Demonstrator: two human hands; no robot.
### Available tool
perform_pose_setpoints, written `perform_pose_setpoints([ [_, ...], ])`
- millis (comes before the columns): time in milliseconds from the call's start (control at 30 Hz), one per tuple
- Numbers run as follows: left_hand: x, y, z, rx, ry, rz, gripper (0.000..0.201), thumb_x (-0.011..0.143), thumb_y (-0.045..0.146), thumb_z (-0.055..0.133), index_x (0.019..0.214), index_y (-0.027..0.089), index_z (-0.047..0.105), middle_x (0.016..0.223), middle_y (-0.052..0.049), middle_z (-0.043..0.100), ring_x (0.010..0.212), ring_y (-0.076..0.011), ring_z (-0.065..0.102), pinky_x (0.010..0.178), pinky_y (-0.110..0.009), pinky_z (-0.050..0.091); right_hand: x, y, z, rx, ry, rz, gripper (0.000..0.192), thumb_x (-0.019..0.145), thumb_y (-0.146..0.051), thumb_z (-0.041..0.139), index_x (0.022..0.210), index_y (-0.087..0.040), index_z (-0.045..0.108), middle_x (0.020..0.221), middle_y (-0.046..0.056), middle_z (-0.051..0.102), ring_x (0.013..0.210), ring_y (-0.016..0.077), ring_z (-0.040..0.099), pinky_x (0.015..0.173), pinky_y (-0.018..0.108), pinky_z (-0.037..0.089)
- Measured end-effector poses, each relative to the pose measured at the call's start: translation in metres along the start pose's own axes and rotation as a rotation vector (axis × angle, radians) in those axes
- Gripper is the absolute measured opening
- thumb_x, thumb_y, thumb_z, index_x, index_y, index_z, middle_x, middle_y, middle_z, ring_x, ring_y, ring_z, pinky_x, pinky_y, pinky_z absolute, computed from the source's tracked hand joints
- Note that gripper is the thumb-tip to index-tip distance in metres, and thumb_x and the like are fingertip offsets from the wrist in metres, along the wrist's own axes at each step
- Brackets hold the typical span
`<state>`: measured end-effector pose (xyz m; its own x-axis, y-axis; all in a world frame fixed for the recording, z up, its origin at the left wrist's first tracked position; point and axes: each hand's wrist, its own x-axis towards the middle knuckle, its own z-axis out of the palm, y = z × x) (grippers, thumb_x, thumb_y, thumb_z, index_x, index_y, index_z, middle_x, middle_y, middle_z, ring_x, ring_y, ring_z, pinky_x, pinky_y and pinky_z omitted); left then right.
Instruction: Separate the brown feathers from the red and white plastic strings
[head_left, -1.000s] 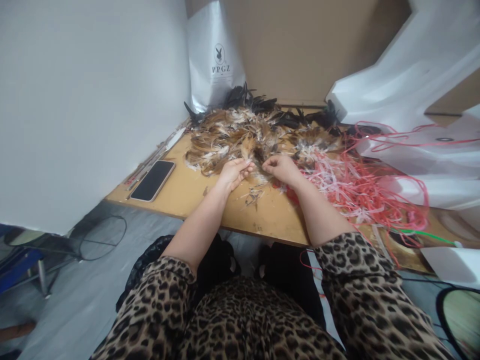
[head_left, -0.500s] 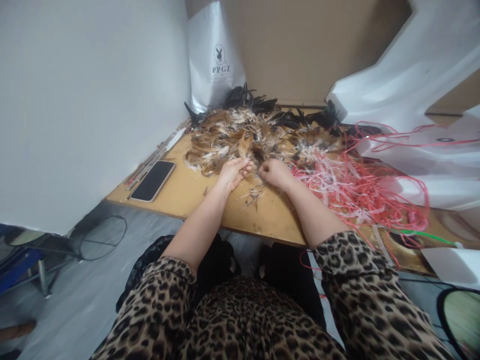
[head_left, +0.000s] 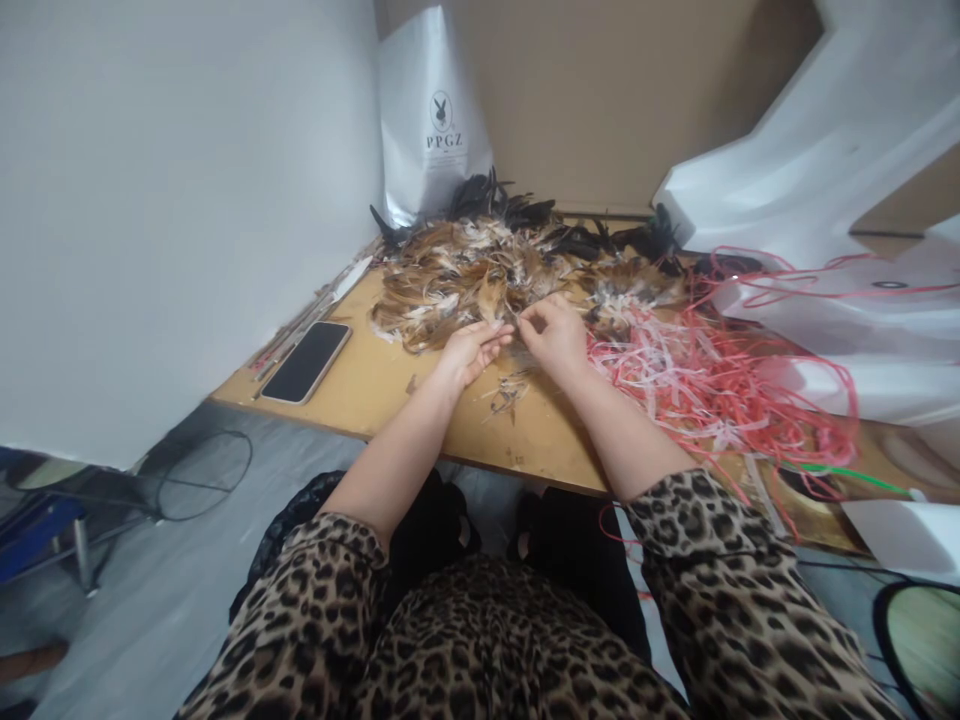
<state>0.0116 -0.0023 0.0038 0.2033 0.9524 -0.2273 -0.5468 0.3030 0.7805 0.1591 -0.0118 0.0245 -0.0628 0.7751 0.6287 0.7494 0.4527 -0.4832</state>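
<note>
The brown feather (head_left: 492, 297) stands at the near edge of a fluffy heap (head_left: 439, 250) on the desk (head_left: 386, 395), its base apparently pinched between the left hand's (head_left: 471, 352) thumb and fingers. It should be almost weightless, its vane soft and easily ruffled; the stiffer quill end offers the surest grip. The right hand (head_left: 559, 338) curls close by, fingertips nearly together, on what I can't tell. Glossy pink strips (head_left: 675, 375) tangle beside it.

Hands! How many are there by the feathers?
2. The left hand is at the front edge of the feather pile; the right hand is just to its right, at that edge too. Both are in plain view.
</note>
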Motion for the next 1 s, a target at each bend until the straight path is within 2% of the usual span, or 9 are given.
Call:
perform_pose_setpoints([
  [133, -0.002, 0.000, 0.003, -0.052, 0.004, -0.012, 0.009, 0.079, 0.005, 0.054, 0.075, 0.009, 0.061, 0.069, -0.005, 0.066, 0.058, -0.0064, 0.061, 0.050, -0.012, 0.044, -0.006, -0.010, 0.004, -0.023, -0.034, -0.027, 0.016, 0.078, -0.027, 0.050, 0.074, -0.018, 0.062, 0.084, 0.006, 0.057, 0.073, 0.0158, 0.052, 0.066, 0.027, 0.039],
  [200, -0.003, 0.000, 0.003, -0.084, 0.004, -0.016, 0.009, 0.079, 0.005, 0.054, 0.075, 0.009, 0.061, 0.068, -0.004, 0.065, 0.058, -0.0061, 0.061, 0.050, -0.012, 0.044, -0.006, -0.010, 0.008, 0.071, -0.038, 0.019, 0.016, 0.076, -0.028, 0.051, 0.072, -0.017, 0.062, 0.083, 0.006, 0.058, 0.073, 0.0155, 0.053, 0.067, 0.027, 0.040],
  [400, -0.002, 0.000, 0.003, -0.152, 0.007, -0.034, 0.006, 0.076, 0.006, 0.058, 0.076, 0.011, 0.060, 0.070, -0.003, 0.064, 0.063, -0.0080, 0.062, 0.049, -0.013, 0.042, -0.003, -0.014, 0.021, 0.694, -0.121, 0.421, 0.016, 0.068, -0.031, 0.060, 0.069, -0.015, 0.062, 0.065, 0.002, 0.063, 0.062, 0.0135, 0.055, 0.065, 0.028, 0.044],
  [600, -0.004, -0.001, 0.004, -0.171, -0.011, -0.026, 0.006, 0.077, 0.007, 0.057, 0.077, 0.012, 0.061, 0.069, -0.002, 0.064, 0.061, -0.0075, 0.060, 0.051, -0.015, 0.044, -0.004, -0.021, 0.021, 0.911, -0.121, 0.605, 0.019, 0.056, -0.030, 0.069, 0.065, -0.015, 0.063, 0.060, -0.001, 0.062, 0.056, 0.0099, 0.052, 0.062, 0.025, 0.043],
  [800, -0.004, -0.001, 0.003, -0.174, -0.074, -0.023, 0.007, 0.077, 0.006, 0.057, 0.079, 0.012, 0.061, 0.072, -0.003, 0.065, 0.064, -0.0075, 0.061, 0.052, -0.015, 0.044, -0.003, -0.015, 0.019, 0.986, -0.203, 0.696, 0.025, 0.053, -0.034, 0.071, 0.066, -0.015, 0.063, 0.054, -0.001, 0.059, 0.046, 0.0067, 0.042, 0.047, 0.021, 0.032],
  [933, -0.004, -0.001, 0.003, -0.152, -0.072, -0.029, 0.007, 0.076, 0.006, 0.057, 0.078, 0.011, 0.061, 0.069, -0.003, 0.065, 0.060, -0.0065, 0.060, 0.051, -0.014, 0.044, -0.001, -0.013, 0.015, 0.944, -0.281, 0.678, 0.028, 0.051, -0.037, 0.071, 0.067, -0.014, 0.064, 0.057, 0.000, 0.061, 0.048, 0.0071, 0.043, 0.047, 0.021, 0.031],
  [1000, -0.005, 0.000, 0.003, -0.123, -0.067, -0.022, 0.007, 0.076, 0.006, 0.057, 0.078, 0.010, 0.062, 0.070, -0.004, 0.066, 0.060, -0.0060, 0.059, 0.052, -0.014, 0.044, 0.001, -0.009, 0.011, 0.881, -0.320, 0.623, 0.030, 0.053, -0.038, 0.070, 0.069, -0.013, 0.065, 0.060, 0.001, 0.062, 0.050, 0.0071, 0.044, 0.049, 0.022, 0.032],
])
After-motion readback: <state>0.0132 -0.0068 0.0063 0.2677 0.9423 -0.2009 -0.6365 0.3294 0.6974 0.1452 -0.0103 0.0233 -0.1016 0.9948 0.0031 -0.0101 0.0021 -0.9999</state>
